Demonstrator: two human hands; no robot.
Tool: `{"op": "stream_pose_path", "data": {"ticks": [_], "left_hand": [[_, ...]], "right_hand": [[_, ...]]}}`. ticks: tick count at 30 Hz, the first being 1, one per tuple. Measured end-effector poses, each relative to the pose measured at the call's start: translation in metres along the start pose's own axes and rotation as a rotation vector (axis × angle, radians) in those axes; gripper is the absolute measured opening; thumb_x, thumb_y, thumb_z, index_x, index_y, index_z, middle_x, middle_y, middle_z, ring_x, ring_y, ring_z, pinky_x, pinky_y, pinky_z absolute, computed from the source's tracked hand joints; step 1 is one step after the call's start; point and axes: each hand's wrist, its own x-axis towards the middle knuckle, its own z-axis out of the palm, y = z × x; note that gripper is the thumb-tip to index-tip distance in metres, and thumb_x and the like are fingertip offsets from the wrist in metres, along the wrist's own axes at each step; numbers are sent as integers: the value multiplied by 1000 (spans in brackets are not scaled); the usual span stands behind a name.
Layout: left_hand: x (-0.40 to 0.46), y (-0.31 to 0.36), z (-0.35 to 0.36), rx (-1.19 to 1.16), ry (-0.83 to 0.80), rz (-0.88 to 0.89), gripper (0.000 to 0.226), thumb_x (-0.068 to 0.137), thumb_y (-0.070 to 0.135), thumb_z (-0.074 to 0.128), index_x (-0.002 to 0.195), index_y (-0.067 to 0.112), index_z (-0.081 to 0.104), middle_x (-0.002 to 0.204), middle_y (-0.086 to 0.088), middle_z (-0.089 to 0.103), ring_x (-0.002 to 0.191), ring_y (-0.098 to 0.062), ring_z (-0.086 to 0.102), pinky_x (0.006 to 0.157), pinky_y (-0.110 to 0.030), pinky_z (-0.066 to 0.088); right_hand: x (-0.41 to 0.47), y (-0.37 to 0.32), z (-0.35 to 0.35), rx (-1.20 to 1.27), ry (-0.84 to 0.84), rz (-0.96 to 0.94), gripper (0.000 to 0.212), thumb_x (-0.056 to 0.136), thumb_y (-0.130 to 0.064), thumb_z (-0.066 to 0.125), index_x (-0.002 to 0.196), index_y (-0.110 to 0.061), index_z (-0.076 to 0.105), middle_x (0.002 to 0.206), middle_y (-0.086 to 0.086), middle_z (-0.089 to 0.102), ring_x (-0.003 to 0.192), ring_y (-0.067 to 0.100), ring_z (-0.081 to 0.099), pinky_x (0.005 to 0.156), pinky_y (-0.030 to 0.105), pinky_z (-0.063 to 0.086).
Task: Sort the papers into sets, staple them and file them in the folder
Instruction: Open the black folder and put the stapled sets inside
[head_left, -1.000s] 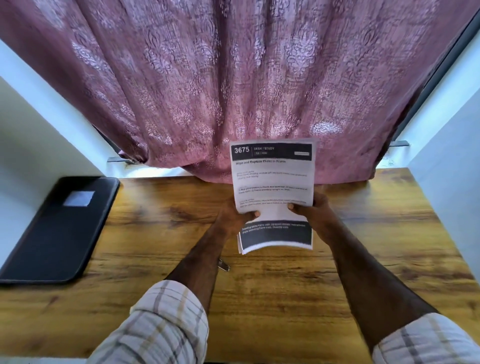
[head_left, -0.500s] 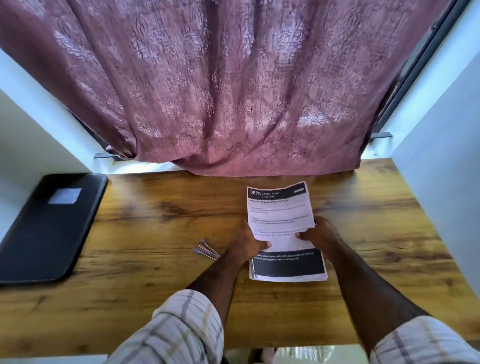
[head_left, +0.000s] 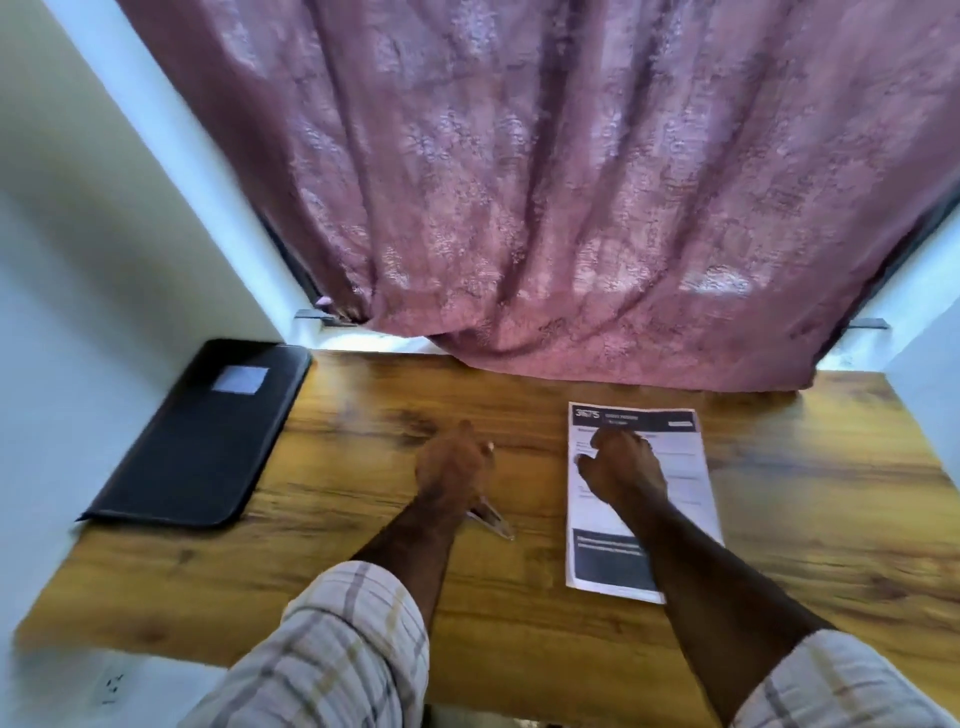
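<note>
- Wooden table (head_left: 363, 582): brown grain top, set against a curtained window.
- Black folder (head_left: 202, 441): closed, flat at the far left corner, overhanging the left edge.
- Printed papers (head_left: 691, 499): flat, right of centre.
- Small metal stapler (head_left: 491, 517): lying between folder and papers, partly hidden.

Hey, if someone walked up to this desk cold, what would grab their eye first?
Probably the big mauve patterned curtain hanging down onto the back edge of the wooden desk. Next, the printed stack of papers lying flat at centre right, with the right hand resting on its upper part. The left hand is over a metal stapler at mid-desk, and a black folder lies closed at far left.
</note>
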Motion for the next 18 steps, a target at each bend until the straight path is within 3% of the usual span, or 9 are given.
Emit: {"op": "stream_pose_path", "data": {"ticks": [4,9,13,18], "left_hand": [[8,-94,-41,-13,38,-219,34,92,42,61,118,22,69,118,-8,71,110,-33,69,91,-38,54],[20,-214,-81,12,-3,-390,31,91,38,57,113,18,65,117,-11,68,107,-34,67,79,-36,49],[34,-311,-108,-2,78,-460,31,93,42,60,110,17,65,115,-10,68,107,-34,65,86,-42,57],[66,-419,-132,88,95,-500,52,92,52,64,129,16,60,135,-12,57,128,-35,50,101,-50,50]], "right_hand": [[6,-76,45,-23,-105,-118,46,72,-45,54,103,-13,66,112,15,69,106,40,67,87,41,56],[-11,-184,85,-8,-155,-235,39,86,-43,72,113,-15,70,120,11,70,111,34,66,93,36,51],[-17,-270,133,36,-238,-216,35,86,-47,74,108,-21,69,117,6,72,109,29,67,89,35,53],[-10,-364,198,133,-337,-136,44,78,-50,79,104,-16,71,105,6,73,99,29,69,75,31,50]]}}
